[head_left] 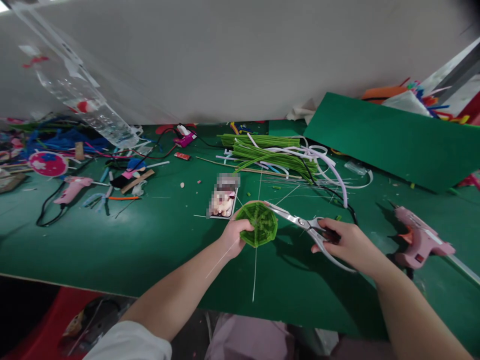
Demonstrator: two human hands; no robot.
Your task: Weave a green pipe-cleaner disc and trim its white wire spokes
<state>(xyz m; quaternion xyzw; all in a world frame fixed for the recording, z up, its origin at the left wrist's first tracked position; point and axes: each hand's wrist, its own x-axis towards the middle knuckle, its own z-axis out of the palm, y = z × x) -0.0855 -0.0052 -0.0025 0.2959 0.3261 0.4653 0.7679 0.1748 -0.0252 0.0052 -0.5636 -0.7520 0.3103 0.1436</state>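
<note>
My left hand (236, 236) grips a green octagonal piece (262, 231) made of pipe cleaners, thumb pressed on its inner side. Thin pale wires (255, 275) stick out from this piece in several directions. In my right hand (345, 245) is a pair of silver scissors (309, 226), with fingers through the handles. The scissor tips touch or nearly touch the upper right rim of the green piece; whether something lies between the blades I cannot tell. Just behind my left hand a phone (224, 196) lies on the green table, its screen lit and partly blurred.
Bundles of green pipe cleaners (275, 154) with lilac strips lie behind the phone. A pink glue gun (422, 240) rests at right, another pink glue gun (73, 190) at left. A plastic bottle (86, 105) and craft scraps crowd the far left. A green board (390, 140) leans at back right.
</note>
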